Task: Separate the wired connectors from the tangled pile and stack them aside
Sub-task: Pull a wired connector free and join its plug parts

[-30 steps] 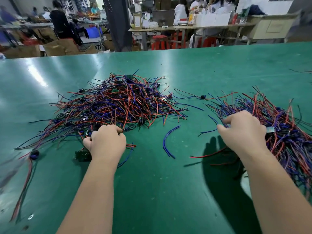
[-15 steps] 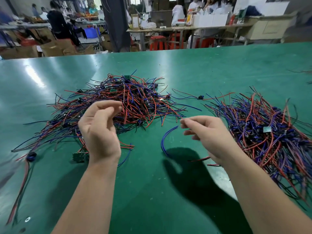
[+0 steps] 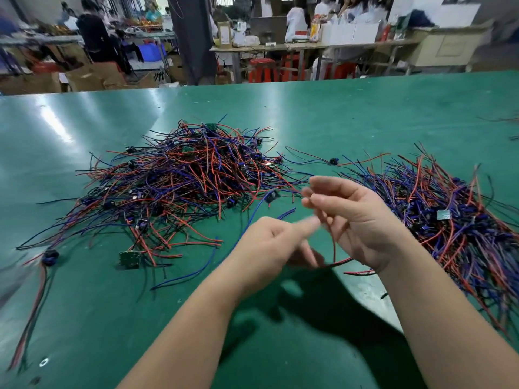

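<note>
Though one red wire (image 3: 333, 242) hangs from the curled fingers of the right hand (image 3: 359, 220) above the bench's (image 3: 337, 113) near middle, the left hand (image 3: 266, 245) just beside it is motion-blurred and I cannot tell its grip. The tangled pile (image 3: 191, 186) sits left of centre, large; the sorted stack (image 3: 455, 220) along the right edge looks about as big. Judgement: roughly halfway, plenty left to pull.

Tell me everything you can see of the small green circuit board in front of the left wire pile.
The circuit board is small, squarish, dark green with pale specks. It seems to lie flat on the green table at the tangled pile's near edge, red and black wires touching its right side.
</note>
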